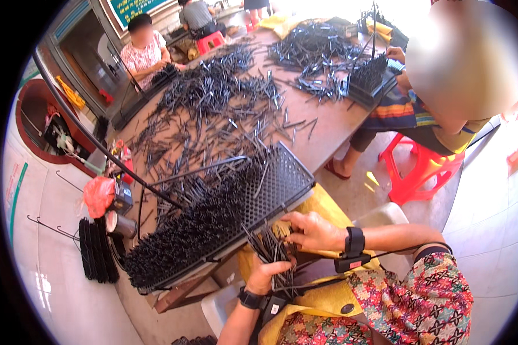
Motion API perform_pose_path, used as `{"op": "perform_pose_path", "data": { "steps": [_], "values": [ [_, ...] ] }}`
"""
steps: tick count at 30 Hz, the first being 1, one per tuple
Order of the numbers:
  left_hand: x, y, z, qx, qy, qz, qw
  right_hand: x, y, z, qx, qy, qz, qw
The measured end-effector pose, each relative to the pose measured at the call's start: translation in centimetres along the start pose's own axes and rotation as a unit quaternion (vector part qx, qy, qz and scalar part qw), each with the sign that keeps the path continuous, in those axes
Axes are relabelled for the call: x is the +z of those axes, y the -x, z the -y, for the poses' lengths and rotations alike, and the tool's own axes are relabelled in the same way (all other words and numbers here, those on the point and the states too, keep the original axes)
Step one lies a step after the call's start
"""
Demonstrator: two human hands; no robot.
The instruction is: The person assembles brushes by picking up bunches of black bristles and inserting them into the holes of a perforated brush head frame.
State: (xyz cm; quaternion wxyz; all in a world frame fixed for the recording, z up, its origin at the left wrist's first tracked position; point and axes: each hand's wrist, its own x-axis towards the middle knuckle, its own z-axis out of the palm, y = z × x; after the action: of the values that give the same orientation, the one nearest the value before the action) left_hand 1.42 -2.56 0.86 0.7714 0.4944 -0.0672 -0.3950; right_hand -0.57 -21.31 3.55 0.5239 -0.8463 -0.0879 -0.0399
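Observation:
My left hand [263,277] is closed around a loose bundle of thin black strips [266,246], just off the table's near edge. Beside the bundle's upper end, my right hand [316,231] has its fingers bent and drawn together against it; what lies between the fingertips is too small to make out. In front of both hands a black perforated tray [289,179] rests slantwise at the table edge. Black strips [193,230] stand densely upright over its left and middle part, while rows of holes show at its right end.
Loose black strips [213,86] cover much of the brown table [342,129]. A thin dark rod [103,150] arches over its left side. A metal mug [121,224] and a red plastic bag [99,195] stand left. Two other people work at trays across the table; a red stool [423,167] is right.

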Motion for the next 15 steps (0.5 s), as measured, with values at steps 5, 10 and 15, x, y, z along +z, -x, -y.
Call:
{"op": "perform_pose_path", "data": {
  "steps": [5,10,15],
  "values": [
    [-0.4,-0.3,0.3,-0.035,0.009,-0.015,0.999,0.1,0.1,-1.1,-0.051,-0.031,-0.017,0.998],
    [-0.5,-0.4,0.5,-0.032,0.034,-0.009,0.999,-2.7,-2.3,-0.4,-0.105,0.030,-0.148,0.983],
    [-0.6,-0.3,0.4,-0.039,0.048,0.006,0.998,-5.5,-8.9,-1.6,-0.158,0.064,-0.272,0.947]
  ]
}}
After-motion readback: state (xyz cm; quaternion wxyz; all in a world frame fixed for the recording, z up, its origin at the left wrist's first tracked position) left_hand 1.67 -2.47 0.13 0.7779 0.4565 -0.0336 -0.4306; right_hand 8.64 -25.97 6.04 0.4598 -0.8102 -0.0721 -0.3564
